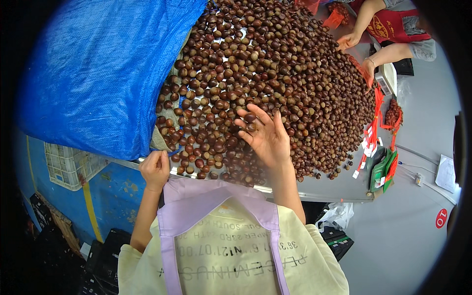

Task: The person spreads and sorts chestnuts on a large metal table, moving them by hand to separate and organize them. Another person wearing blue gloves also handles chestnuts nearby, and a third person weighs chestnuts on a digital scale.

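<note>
Brown chestnuts (314,93) lie in a wide heap across the grey table, thinning toward me. My right hand (269,142) is palm up above the near part of the heap, its fingers loosely curled around a couple of chestnuts (250,118). A large blue woven sack (103,73) lies at the left, its mouth facing the heap. At the sack's near corner my left hand (155,169) is closed with the fingertips pinched on the edge. The exact bit of cloth between them is partly hidden.
Across the heap, another person's hands (368,69) handle red mesh netting. Red net bags with white tags (371,132) and a filled net of chestnuts (393,114) lie at the right. Green packets (381,169) sit near the table edge. A white plastic crate (69,164) stands below the sack.
</note>
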Demonstrator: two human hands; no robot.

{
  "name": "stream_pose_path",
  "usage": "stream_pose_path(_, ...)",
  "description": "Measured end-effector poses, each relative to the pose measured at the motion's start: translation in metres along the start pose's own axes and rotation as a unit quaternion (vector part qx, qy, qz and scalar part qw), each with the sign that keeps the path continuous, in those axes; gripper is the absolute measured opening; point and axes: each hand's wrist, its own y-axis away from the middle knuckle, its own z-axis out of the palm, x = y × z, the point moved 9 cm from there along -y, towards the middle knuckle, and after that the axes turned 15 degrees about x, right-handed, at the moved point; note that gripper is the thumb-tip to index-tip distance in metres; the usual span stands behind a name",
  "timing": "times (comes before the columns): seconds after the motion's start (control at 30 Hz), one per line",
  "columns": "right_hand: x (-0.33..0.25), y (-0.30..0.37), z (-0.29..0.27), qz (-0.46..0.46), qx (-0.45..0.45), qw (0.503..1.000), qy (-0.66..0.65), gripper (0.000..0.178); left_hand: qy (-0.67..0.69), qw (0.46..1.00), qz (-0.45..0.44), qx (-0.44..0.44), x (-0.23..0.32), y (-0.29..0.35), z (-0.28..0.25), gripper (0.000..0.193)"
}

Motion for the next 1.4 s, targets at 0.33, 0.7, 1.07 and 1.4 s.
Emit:
stream_pose_path(0.33,-0.001,-0.004,-0.007,-0.035,0.020,0.996,0.082,0.051,-0.002,1.000,-0.006,0.008,0.002,-0.001,-0.001,0.015)
stream_pose_path(0.7,-0.007,-0.002,-0.021,-0.091,0.111,0.957,0.250,0.046,-0.004,1.000,-0.001,0.010,0.002,-0.001,-0.001,0.016)
stream_pose_path(1.07,-0.021,0.066,-0.033,-0.434,0.147,0.444,0.770,0.055,-0.006,1.000,0.001,0.007,0.000,0.003,0.003,0.017)
stream_pose_path(1.4,-0.080,0.011,-0.101,-0.399,0.274,0.374,0.791,0.049,-0.015,1.000,0.011,-0.011,-0.001,0.003,0.005,0.019)
